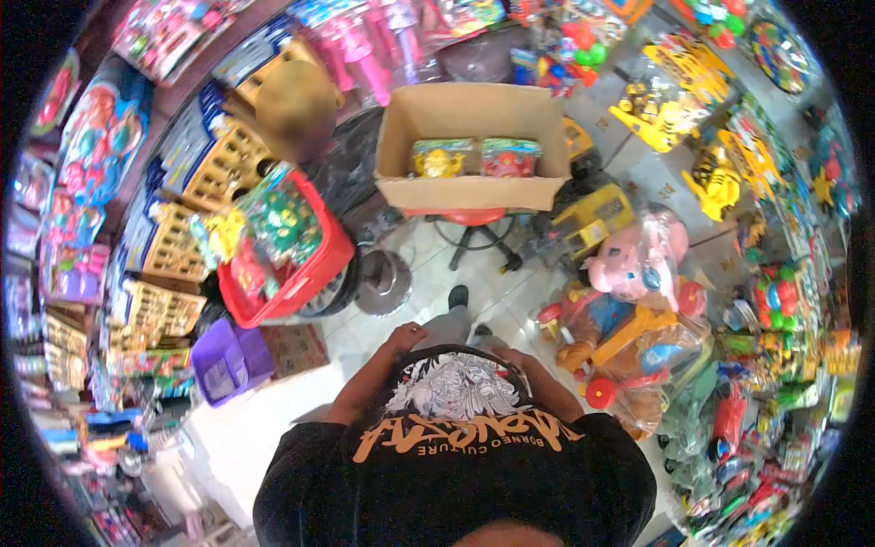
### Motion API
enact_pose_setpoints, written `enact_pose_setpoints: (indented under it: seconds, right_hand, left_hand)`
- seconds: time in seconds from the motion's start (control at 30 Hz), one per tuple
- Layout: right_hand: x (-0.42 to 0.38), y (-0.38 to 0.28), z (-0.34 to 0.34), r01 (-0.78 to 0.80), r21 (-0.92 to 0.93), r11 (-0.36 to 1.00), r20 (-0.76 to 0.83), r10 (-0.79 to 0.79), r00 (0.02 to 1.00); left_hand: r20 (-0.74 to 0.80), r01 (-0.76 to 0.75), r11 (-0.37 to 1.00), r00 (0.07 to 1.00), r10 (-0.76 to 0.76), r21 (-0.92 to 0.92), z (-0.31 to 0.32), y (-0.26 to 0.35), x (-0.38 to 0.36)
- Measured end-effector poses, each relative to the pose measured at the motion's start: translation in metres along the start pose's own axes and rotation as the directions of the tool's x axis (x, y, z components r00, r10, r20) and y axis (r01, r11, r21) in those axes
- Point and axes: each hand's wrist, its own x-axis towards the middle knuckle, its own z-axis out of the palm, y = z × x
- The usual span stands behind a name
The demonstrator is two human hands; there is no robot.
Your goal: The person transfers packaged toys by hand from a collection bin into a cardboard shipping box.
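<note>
My left hand (406,336) hangs low at the left of my body, above the tiled floor; its fingers are too small and blurred to make out. At the right of my shirt, my right hand (510,353) is partly hidden by the shirt edge. Ahead stands an open cardboard box (469,194) on a red stool with a dark wheeled base. Inside it lie a yellow packaged toy (439,161) and a red packaged toy (509,162). To the left is a red basket (339,246) filled with bagged green, yellow and pink toys.
A purple bin (231,363) stands at the left beside a flat brown carton (296,351). Large wrapped ride-on toys (643,337) are heaped at the right, with a pink one (629,260) on top. Shelves and racks of packaged toys surround the floor.
</note>
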Motion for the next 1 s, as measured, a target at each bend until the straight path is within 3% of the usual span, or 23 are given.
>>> enact_pose_setpoints:
  seconds: [0.07,0.13,0.2,0.23,0.3,0.33,0.4,0.47,0.5,0.53,0.57,0.6,0.67,0.7,0.73,0.77,0.8,0.87,0.9,0.93,1.0]
  right_hand:
    - [0.01,0.001,0.011,-0.062,-0.087,0.994,-0.02,0.06,0.998]
    - [0.023,0.001,0.009,-0.112,-0.174,0.978,-0.058,0.103,0.993]
    - [0.045,0.012,-0.001,-0.293,-0.26,0.92,-0.007,0.301,0.953]
    - [0.052,0.01,0.001,-0.293,-0.282,0.914,-0.003,0.304,0.953]
    - [0.063,0.006,0.004,-0.316,-0.264,0.911,-0.123,0.293,0.948]
    - [0.07,0.003,0.004,-0.319,-0.285,0.904,-0.13,0.293,0.947]
    - [0.082,-0.004,0.004,-0.233,-0.106,0.967,-0.231,0.204,0.951]
    - [0.088,-0.02,0.013,-0.183,-0.054,0.982,-0.293,0.16,0.943]
    - [0.089,-0.031,0.023,-0.165,-0.047,0.985,-0.328,0.14,0.934]
    - [0.096,-0.036,0.029,-0.147,-0.042,0.988,-0.362,0.122,0.924]
    - [0.105,-0.042,0.037,-0.183,-0.023,0.983,-0.395,0.159,0.905]
    - [0.115,-0.048,0.045,-0.189,-0.052,0.981,-0.4,0.153,0.903]
    - [0.132,-0.053,0.068,-0.183,0.012,0.983,-0.352,0.176,0.919]
    - [0.144,-0.053,0.085,-0.094,-0.298,0.95,-0.328,-0.009,0.944]
    - [0.158,-0.058,0.1,-0.103,-0.323,0.941,-0.322,-0.007,0.947]
    - [0.173,-0.061,0.115,-0.085,-0.472,0.877,-0.257,-0.045,0.965]
    - [0.19,-0.067,0.13,-0.053,-0.604,0.795,-0.185,-0.075,0.98]
    - [0.226,-0.087,0.166,0.046,-0.802,0.596,-0.029,-0.116,0.993]
    - [0.237,-0.098,0.186,0.099,-0.868,0.486,0.044,-0.123,0.991]
    - [0.232,-0.119,0.21,0.099,-0.744,0.661,0.025,-0.121,0.992]
    - [0.189,-0.184,0.269,0.087,-0.395,0.915,0.052,-0.072,0.996]
  left_hand:
    - [-0.001,0.015,1.0,1.0,-0.015,0.013,0.004,-0.014,-0.021]
    - [0.013,0.172,0.983,0.985,-0.171,-0.063,-0.003,-0.014,-0.056]
    - [-0.07,0.115,0.993,0.991,-0.115,-0.003,0.01,-0.054,-0.075]
    - [-0.085,0.125,0.992,0.988,-0.126,-0.017,0.003,-0.051,-0.091]
    - [-0.066,0.38,0.91,0.916,-0.395,-0.165,-0.008,-0.042,-0.124]
    - [-0.074,0.377,0.907,0.915,-0.395,-0.186,-0.008,-0.049,-0.13]
    - [-0.08,0.375,0.903,0.914,-0.398,-0.208,-0.006,-0.07,-0.148]
    - [-0.095,0.356,0.901,0.917,-0.388,-0.248,0.028,-0.14,-0.128]
    - [-0.045,0.321,0.93,0.942,-0.334,-0.18,0.037,-0.169,-0.12]
    - [0.008,0.28,0.953,0.96,-0.281,-0.114,0.033,-0.177,-0.122]
    - [-0.115,0.145,0.989,0.983,-0.146,-0.02,0.032,-0.184,-0.128]
    - [-0.131,0.145,0.988,0.98,-0.15,-0.045,0.017,-0.172,-0.138]
    - [-0.024,0.067,0.997,0.998,-0.066,0.041,-0.056,-0.136,-0.158]
    - [0.031,0.025,0.996,0.999,-0.028,0.084,-0.094,-0.117,-0.175]
    - [0.087,-0.018,0.991,0.996,0.007,0.129,-0.118,-0.095,-0.199]
    - [0.006,0.108,0.988,0.994,-0.11,0.106,-0.11,-0.118,-0.194]
    - [-0.002,0.119,0.989,0.993,-0.119,0.091,-0.1,-0.139,-0.192]
    - [-0.226,0.026,0.951,0.969,-0.099,-0.308,-0.071,-0.19,-0.184]
    - [-0.084,0.157,0.914,0.976,-0.202,-0.374,-0.025,-0.257,-0.143]
    - [-0.048,0.041,0.911,0.997,-0.067,-0.41,0.023,-0.324,-0.108]
    - [-0.109,0.042,0.895,0.989,-0.1,-0.444,0.005,-0.304,-0.123]
